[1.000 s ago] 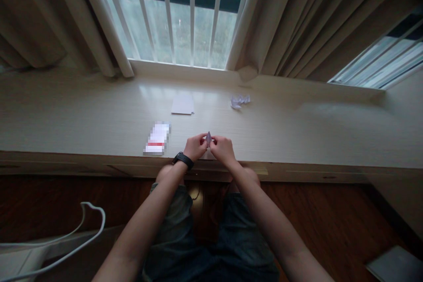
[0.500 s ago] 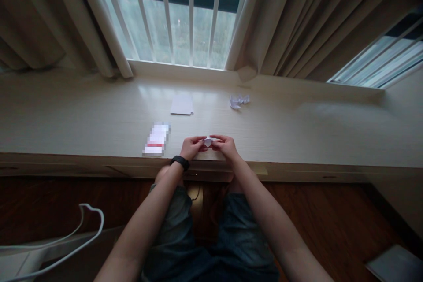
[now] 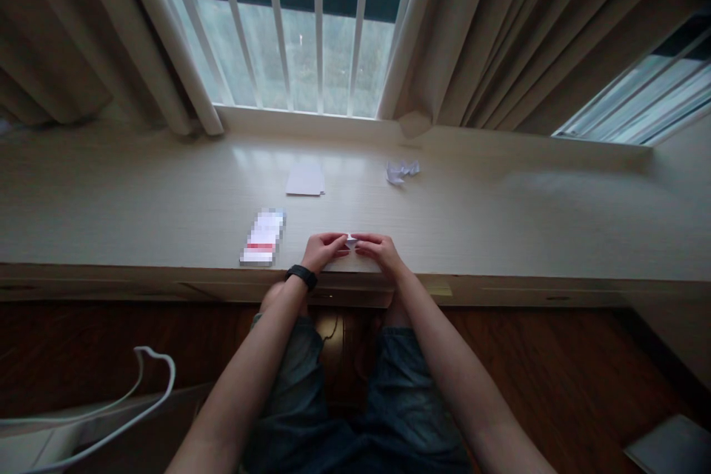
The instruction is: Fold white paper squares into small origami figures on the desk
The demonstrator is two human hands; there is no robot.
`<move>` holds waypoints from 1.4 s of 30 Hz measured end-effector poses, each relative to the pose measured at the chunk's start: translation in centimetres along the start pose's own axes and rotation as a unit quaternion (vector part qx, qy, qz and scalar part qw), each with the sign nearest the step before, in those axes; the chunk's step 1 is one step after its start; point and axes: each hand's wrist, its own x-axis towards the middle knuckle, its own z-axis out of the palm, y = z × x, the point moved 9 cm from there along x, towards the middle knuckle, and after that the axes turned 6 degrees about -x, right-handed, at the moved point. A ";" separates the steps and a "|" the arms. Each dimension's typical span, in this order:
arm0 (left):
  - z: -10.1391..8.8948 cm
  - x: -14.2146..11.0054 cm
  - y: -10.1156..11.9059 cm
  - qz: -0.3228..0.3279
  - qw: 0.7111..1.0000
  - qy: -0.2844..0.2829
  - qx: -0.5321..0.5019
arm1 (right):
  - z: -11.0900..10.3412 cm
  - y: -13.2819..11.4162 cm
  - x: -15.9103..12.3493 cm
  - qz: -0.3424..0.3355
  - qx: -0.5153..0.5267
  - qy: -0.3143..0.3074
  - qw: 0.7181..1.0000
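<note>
We see the left hand (image 3: 325, 249) and right hand (image 3: 380, 249), fingers of both pinching a small folded paper (image 3: 351, 243) between them, near the tabletop (image 3: 500, 229) front edge; contact with it unclear. Drawers (image 3: 533, 293) below, insides hidden. Stack (image 3: 305, 181) and crumpled scraps (image 3: 398, 174) farther back, pixelated item (image 3: 263, 237) left.

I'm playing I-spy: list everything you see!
Windows: two, bluish, back
Curtains: count unclear, beige, beside windows
Counter: one, cream, below windows
Flat paper: count unclear, white, counter's middle
Folded paper: count unclear, white, right of flat paper
Blurred rectangle: one, white and red, counter's left
Small paper: one, white, centre
Floor: one, brown, below
Curved frame: one, white, lower left
Flat object: one, grey, lower right
Watch: one, black, left arm
Shorts: one, blue, bottom
Left hand, right hand: two, bare, holding small paper
</note>
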 end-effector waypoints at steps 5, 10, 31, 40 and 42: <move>0.0 -0.1 0.0 0.007 1.000 -0.001 0.012 | -0.4 0.4 0.1 -0.013 -0.007 0.047 0.999; 0.1 0.0 0.0 0.022 1.000 0.001 0.002 | -0.6 0.7 0.3 -0.028 -0.014 0.080 0.996; -0.1 -0.6 1.2 0.050 0.996 0.013 0.078 | -0.8 0.8 -0.2 -0.057 -0.085 0.112 0.988; -0.6 -0.4 1.0 0.054 0.993 -0.003 0.110 | -0.6 0.6 0.1 -0.058 -0.111 0.102 0.987; -0.6 -0.4 1.1 0.059 0.991 0.004 0.123 | -0.7 0.5 0.0 -0.065 -0.146 0.114 0.980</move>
